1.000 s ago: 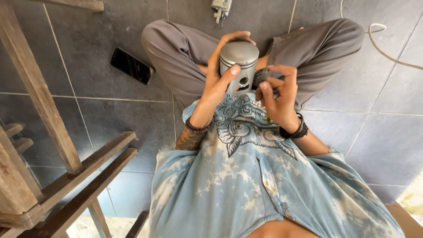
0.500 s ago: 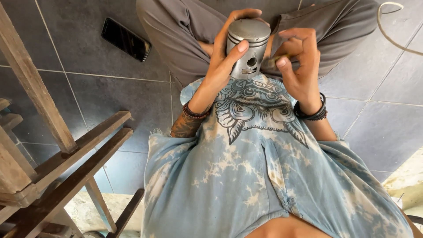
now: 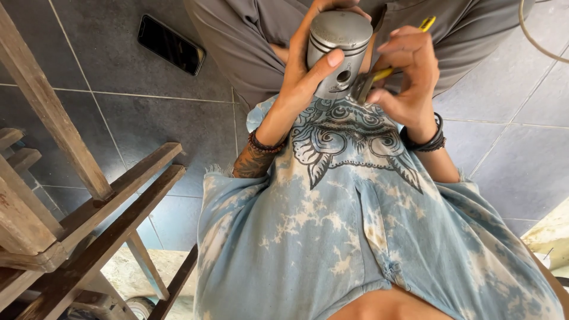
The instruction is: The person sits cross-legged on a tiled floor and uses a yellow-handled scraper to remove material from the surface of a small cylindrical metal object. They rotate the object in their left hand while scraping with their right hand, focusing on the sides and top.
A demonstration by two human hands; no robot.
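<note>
Grey metal piston, held above lap: likely heavy, rigid, smooth; best gripped round skirt. Left hand wrapped around it; right hand clasping yellow-handled pliers at pin hole.

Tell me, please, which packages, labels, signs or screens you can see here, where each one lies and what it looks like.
Phone: lies flat on the grey tiled floor, upper left, beside the person's grey trouser leg; a slim black rectangle with its dark screen up, showing nothing.
No packages, labels or signs can be seen.
</note>
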